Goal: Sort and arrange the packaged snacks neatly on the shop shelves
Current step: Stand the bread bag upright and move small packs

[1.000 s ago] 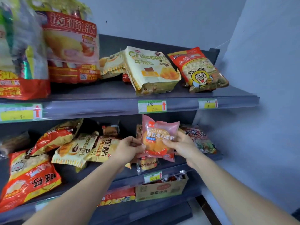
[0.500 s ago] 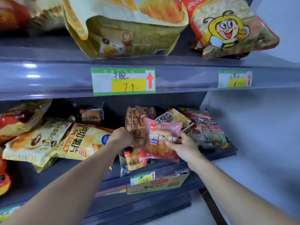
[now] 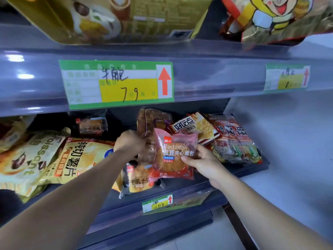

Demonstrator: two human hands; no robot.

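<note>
A pink red bean bread packet (image 3: 172,157) stands upright at the middle shelf (image 3: 182,191), over other small bread packets. My right hand (image 3: 200,164) grips its right edge, thumb on the front. My left hand (image 3: 130,143) is curled just left of it, fingers closed on a dark bread packet (image 3: 152,123) behind the pink one. A milk bread packet (image 3: 137,178) lies below my left wrist at the shelf's front.
Left on the middle shelf lie a yellow chips bag (image 3: 79,159) and a croissant bag (image 3: 23,159). Right are a cracker bag (image 3: 196,126) and a red rice cracker bag (image 3: 234,139). The upper shelf (image 3: 216,76) with price tags hangs close overhead. A wall is on the right.
The view has moved closer and lower toward the middle shelf. Both hands carried the pink packet deeper onto the shelf, and my left hand shifted from the pink packet to the packet behind it.
</note>
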